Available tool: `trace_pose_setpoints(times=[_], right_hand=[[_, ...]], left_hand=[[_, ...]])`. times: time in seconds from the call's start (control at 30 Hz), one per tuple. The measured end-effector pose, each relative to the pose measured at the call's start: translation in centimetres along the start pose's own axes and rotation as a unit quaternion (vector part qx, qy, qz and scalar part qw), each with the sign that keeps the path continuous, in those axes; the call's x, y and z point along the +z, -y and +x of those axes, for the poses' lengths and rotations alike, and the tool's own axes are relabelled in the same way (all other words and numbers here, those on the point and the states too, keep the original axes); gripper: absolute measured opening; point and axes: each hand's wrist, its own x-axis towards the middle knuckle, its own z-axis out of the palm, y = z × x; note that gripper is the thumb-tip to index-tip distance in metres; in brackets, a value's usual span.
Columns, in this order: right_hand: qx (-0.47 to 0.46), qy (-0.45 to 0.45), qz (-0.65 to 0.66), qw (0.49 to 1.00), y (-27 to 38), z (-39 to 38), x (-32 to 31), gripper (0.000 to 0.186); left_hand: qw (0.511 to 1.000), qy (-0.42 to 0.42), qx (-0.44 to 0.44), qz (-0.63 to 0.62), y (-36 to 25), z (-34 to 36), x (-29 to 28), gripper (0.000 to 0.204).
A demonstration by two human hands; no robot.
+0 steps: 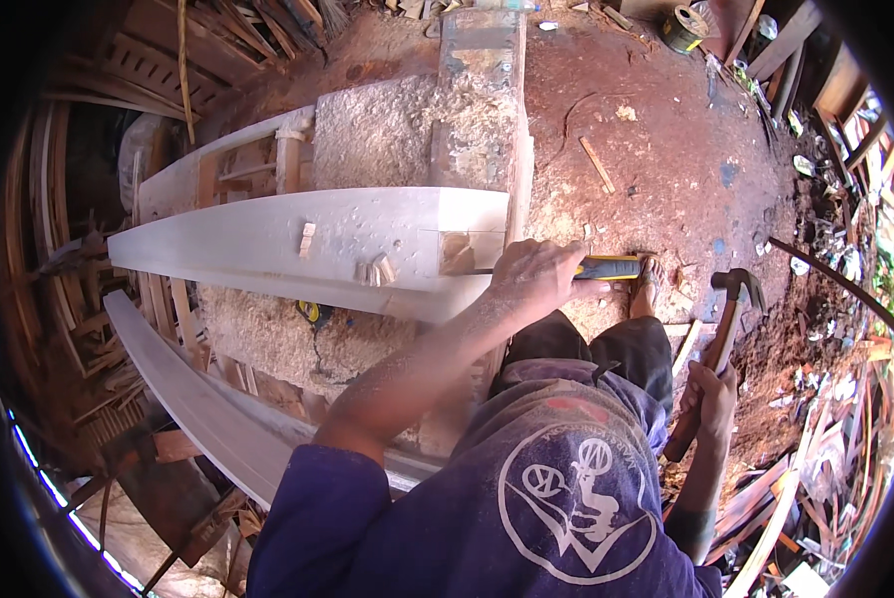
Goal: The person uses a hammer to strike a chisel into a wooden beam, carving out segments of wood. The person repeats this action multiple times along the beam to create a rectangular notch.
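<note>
My left hand (536, 281) is wrapped round a chisel with a yellow-and-black handle (611, 267). The blade points left, its tip at a notch (457, 253) cut near the squared right end of a long, pale, tapering timber (267, 231). Two loose wood chips (307, 239) lie on top of that timber. Off to the right, my right hand (708, 401) grips a claw hammer (728, 329) by its wooden handle, head up and apart from the chisel.
A second curved timber (182, 389) lies nearer me. Sawdust covers the bench (367, 130) beneath, with a tape measure (313, 313) on it. My bare foot (646, 289) shows beyond the chisel. Wood scraps (766, 488) litter the right side; a spool (684, 30) stands far right.
</note>
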Motion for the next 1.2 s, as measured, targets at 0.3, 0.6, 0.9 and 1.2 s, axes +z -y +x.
trace_pose_setpoints(times=[0.3,0.6,0.9,1.2], right_hand=[[-0.057,0.027,-0.064,0.996,0.8,-0.7,2.9,0.021],[-0.099,-0.021,-0.024,0.995,3.2,0.7,1.8,0.015],[-0.027,0.149,-0.155,0.976,-0.4,0.1,4.0,0.016],[-0.011,-0.004,-0.022,1.0,3.2,1.4,-0.3,0.019]], left_hand=[[0.998,-0.06,-0.005,0.001,-0.2,0.5,-0.2,0.058],[0.999,-0.048,-0.004,-0.014,0.1,-0.4,-0.7,0.053],[1.0,0.021,0.003,-0.002,0.1,-2.3,0.1,0.046],[0.954,-0.24,-0.102,-0.146,2.3,5.7,-8.4,0.039]])
